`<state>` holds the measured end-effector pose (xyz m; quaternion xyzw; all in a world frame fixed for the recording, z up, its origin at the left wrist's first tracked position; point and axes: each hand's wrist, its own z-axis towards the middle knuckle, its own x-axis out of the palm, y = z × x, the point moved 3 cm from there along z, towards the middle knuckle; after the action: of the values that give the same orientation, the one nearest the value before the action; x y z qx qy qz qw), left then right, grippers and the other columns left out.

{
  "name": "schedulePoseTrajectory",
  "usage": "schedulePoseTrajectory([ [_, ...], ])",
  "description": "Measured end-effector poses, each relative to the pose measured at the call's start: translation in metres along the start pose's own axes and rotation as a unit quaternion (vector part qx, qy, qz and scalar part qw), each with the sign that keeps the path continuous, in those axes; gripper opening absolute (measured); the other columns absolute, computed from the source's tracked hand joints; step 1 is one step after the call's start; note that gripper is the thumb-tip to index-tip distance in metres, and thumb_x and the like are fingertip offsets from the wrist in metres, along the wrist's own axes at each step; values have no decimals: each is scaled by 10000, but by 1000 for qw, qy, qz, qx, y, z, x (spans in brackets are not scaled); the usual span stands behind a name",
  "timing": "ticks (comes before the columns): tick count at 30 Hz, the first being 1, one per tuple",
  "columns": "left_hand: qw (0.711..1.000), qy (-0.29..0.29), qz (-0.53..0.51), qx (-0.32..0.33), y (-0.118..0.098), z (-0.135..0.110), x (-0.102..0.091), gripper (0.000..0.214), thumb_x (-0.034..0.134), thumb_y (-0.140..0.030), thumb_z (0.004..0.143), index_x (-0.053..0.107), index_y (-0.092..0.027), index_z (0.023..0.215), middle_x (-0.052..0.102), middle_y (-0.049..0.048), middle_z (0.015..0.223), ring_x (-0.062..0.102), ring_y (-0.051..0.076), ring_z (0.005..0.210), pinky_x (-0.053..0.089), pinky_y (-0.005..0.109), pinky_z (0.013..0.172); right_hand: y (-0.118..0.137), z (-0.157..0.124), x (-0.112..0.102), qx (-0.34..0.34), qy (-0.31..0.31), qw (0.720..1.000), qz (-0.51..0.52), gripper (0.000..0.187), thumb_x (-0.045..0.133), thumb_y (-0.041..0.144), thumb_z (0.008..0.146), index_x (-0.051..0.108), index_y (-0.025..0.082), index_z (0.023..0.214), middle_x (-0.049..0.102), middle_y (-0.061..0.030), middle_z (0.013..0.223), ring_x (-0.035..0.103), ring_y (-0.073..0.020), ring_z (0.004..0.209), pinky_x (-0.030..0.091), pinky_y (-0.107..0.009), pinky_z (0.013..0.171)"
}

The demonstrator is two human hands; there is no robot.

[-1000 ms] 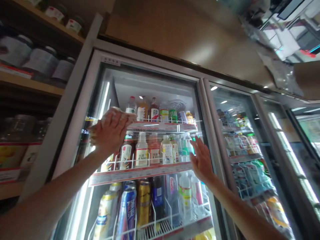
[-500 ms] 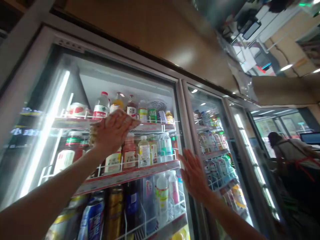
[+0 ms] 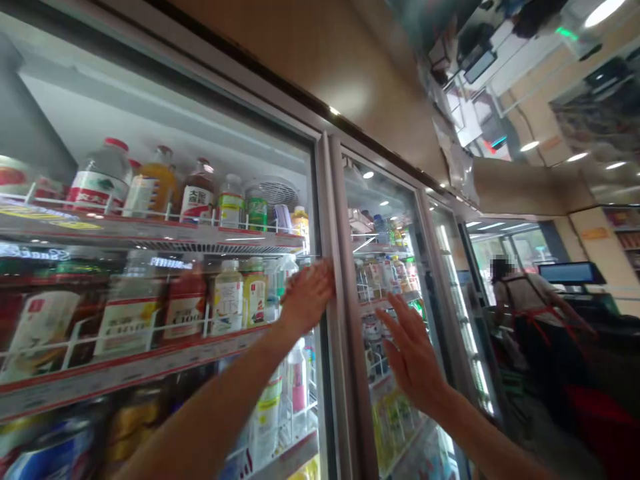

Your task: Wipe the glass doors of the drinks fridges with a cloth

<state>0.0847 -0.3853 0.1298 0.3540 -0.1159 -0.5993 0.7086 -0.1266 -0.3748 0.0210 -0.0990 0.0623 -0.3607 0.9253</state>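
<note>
My left hand [image 3: 307, 293] presses against the glass of the left cooler door [image 3: 165, 120], at its right edge beside the metal door frame [image 3: 333, 213]. Its fingers are held together, and the pale cloth seen under the palm earlier is hidden beneath it. My right hand [image 3: 413, 353] is open with fingers spread, hovering just in front of the glass of the second cooler door [image 3: 395, 207]. Behind the left door, bottles [image 3: 150, 187] stand on the top shelf, and more drinks [image 3: 230, 300] fill the shelf below.
A row of glass-door coolers runs off to the right. A person in a red apron [image 3: 530, 313] stands at the far right near a monitor [image 3: 570, 272] on a counter. A tan bulkhead [image 3: 310, 60] runs above the doors.
My left hand has slid right across the glass from the door's left part to its right edge. My right hand shifted onto the second door. The view has turned right.
</note>
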Motion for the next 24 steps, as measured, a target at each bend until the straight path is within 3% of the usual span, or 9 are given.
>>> schedulePoseTrajectory([
  [4, 998, 31, -29, 43, -85, -97, 37, 353, 442, -238, 877, 540, -240, 1216, 473, 25, 1394, 336, 194, 1346, 158, 426, 1138, -4, -10, 8, -10, 26, 1000, 13, 490, 387, 161, 877, 373, 243, 1360, 269, -73, 1512, 208, -244, 1407, 246, -539, 1108],
  [7, 986, 63, -80, 135, -120, -172, 43, 471, 492, -233, 832, 454, -258, 1301, 340, -11, 1482, 231, 173, 1392, 104, 370, 1151, 5, -12, 14, -16, 36, 999, 19, 446, 376, 171, 885, 406, 226, 1326, 281, -91, 1504, 200, -248, 1409, 250, -547, 1099],
  [9, 980, 90, -87, 157, -115, -194, 35, 549, 514, -214, 797, 414, -249, 1335, 325, -16, 1489, 215, 170, 1397, 112, 352, 1148, 16, -9, 18, -21, 33, 999, 26, 437, 372, 177, 888, 410, 228, 1321, 295, -93, 1497, 201, -244, 1409, 270, -536, 1090],
  [10, 981, 98, -79, 150, -103, -193, 27, 577, 511, -197, 790, 391, -251, 1352, 334, -19, 1484, 220, 168, 1395, 122, 352, 1145, 22, -6, 21, -25, 30, 999, 30, 437, 371, 178, 889, 410, 230, 1320, 299, -92, 1495, 204, -240, 1408, 279, -528, 1087],
  [14, 998, 59, -9, 15, -18, -146, -21, 614, 445, -141, 821, 310, -310, 1396, 315, -36, 1492, 202, 186, 1403, 136, 426, 1136, 51, 5, 33, -25, 13, 999, 33, 430, 363, 173, 891, 417, 222, 1314, 313, -98, 1487, 214, -228, 1405, 294, -505, 1081],
  [16, 997, 31, 24, -67, 9, -133, -38, 577, 424, -158, 843, 321, -287, 1396, 286, -5, 1505, 176, 210, 1411, 130, 464, 1133, 65, 7, 41, -23, 5, 999, 27, 425, 366, 173, 891, 423, 210, 1310, 318, -106, 1484, 213, -229, 1406, 299, -502, 1078],
  [18, 997, 20, 28, -75, 7, -143, -40, 597, 418, -132, 828, 319, -276, 1399, 277, -1, 1509, 156, 205, 1416, 109, 460, 1138, 81, 6, 49, -28, 7, 999, 18, 419, 377, 180, 890, 433, 200, 1304, 327, -112, 1479, 213, -235, 1405, 302, -506, 1074],
  [22, 990, 72, -48, 110, -37, -199, -22, 678, 468, -81, 725, 373, -291, 1363, 335, -51, 1482, 195, 154, 1402, 101, 368, 1150, 103, 4, 61, -39, 50, 998, 1, 403, 394, 194, 887, 468, 222, 1282, 351, -91, 1472, 228, -235, 1401, 285, -513, 1085],
  [24, 985, 95, -62, 132, -29, -207, -28, 663, 484, -93, 725, 393, -296, 1349, 349, -47, 1475, 213, 160, 1397, 122, 371, 1147, 107, 8, 61, -30, 56, 998, -8, 411, 386, 200, 891, 457, 226, 1295, 353, -91, 1472, 223, -232, 1403, 282, -517, 1087],
])
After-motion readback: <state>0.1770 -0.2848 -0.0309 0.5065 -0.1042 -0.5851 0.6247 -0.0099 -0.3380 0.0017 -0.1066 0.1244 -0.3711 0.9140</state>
